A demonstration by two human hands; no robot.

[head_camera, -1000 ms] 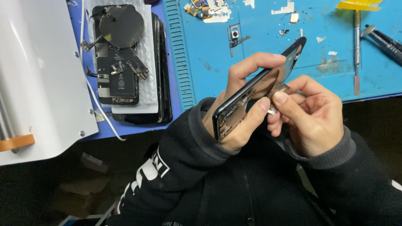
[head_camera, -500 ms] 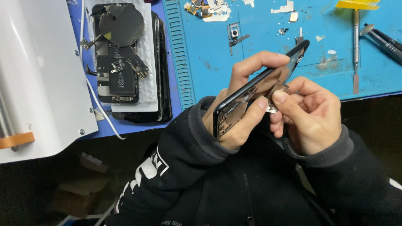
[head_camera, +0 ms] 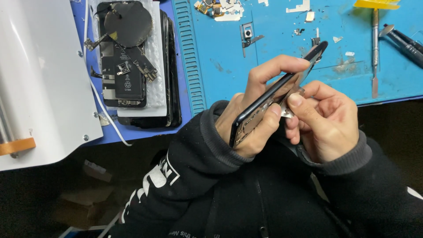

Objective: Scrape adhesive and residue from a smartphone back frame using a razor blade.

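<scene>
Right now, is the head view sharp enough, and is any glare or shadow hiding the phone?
Head view: sharp on the phone frame and both hands, left and right; no blur. The white machine is brightly lit, slightly washed out. Below the blue mat, the floor is dark.

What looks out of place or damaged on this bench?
Small torn white scraps and loose metal bits litter the blue work mat. The opened black phone at left lies gutted, its round coil exposed. Otherwise nothing stands out.

Black phone frame, blue mat, white machine housing, black sleeves.
</scene>
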